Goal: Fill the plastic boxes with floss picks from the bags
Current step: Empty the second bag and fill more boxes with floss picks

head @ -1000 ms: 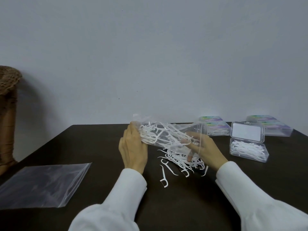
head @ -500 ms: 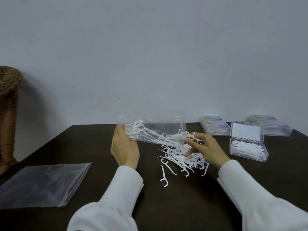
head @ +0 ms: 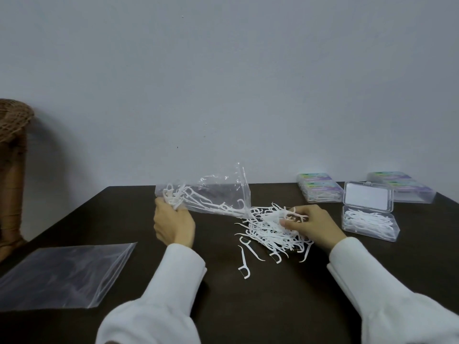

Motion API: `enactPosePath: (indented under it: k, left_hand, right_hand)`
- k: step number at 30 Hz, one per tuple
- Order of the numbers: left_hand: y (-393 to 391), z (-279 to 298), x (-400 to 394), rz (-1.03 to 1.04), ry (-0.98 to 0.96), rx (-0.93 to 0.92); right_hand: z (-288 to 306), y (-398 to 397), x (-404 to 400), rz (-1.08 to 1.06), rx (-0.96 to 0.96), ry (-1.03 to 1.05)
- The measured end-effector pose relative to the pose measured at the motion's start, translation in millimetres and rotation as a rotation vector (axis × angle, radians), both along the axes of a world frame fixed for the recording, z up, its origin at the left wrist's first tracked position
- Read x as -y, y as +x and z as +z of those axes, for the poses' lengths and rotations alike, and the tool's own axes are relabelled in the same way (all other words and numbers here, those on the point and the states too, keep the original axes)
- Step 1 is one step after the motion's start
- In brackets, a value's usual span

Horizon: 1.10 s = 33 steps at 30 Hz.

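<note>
Head view, read from the left: a woven basket-like stand sits at the edge by the wall, and an empty clear bag lies flat on the dark table. The left hand grips the closed end of a second bag, pinching plastic and a few floss picks inside it. Half a second ago that bag sat lower, with the right hand at its mouth; now it is lifted and swung left, its open end hanging toward the heap, and only a few picks remain inside. Most of its load has slid out onto the loose pile on the table, so I judge the emptying nearly done.

To the right, the right hand has left the bag and rests on the pile, fingers curled round a small bunch of picks. Just beyond it stands the open box, lid up and partly filled, probably the next stop for that bunch. Behind it, closed boxes with coloured labels sit in two groups near the table's far edge.

A plain grey wall backs everything
</note>
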<state>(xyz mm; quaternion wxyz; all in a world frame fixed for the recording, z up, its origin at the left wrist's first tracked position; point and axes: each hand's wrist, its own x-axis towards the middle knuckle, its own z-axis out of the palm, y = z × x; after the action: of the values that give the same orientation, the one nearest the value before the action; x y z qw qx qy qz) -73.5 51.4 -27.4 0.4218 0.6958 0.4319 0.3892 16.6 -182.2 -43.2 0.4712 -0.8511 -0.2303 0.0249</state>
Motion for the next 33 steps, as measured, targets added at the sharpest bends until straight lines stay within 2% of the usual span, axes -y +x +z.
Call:
enactPosePath:
  k: [8, 12, 14, 17, 22, 27, 29, 33]
  left_hand:
    - [3.2, -2.9, 7.5, -0.078, 0.016, -0.085]
    - [5.3, -5.7, 10.9, -0.098, 0.033, -0.11]
    - [6.2, -7.2, 13.0, -0.117, 0.043, -0.114]
    - [8.7, -9.9, 17.5, -0.148, 0.067, -0.108]
    - [11.3, -15.4, 23.1, -0.237, 0.096, -0.058]
    - [10.9, -13.1, 21.8, -0.329, 0.198, 0.059]
    - [12.2, -11.7, 18.5, -0.384, 0.202, 0.124]
    - [15.5, -6.7, 16.3, -0.484, -0.038, 0.269]
  right_hand:
    - [4.7, -3.9, -1.0, 0.071, 0.085, -0.105]
    - [7.7, -9.1, -3.0, -0.065, 0.28, -0.405]
    - [9.6, -12.5, -5.0, -0.047, 0.312, -0.303]
    - [11.0, -17.4, -10.9, 0.101, 0.138, 0.045]
    - [5.8, -19.1, -17.5, 0.2, -0.094, 0.247]
    - [6.4, -12.0, -11.8, 0.054, -0.095, 0.385]
    - [5.2, -7.5, -9.2, 0.0, -0.154, 0.475]
    - [5.0, -2.8, -7.4, -0.089, -0.375, 0.661]
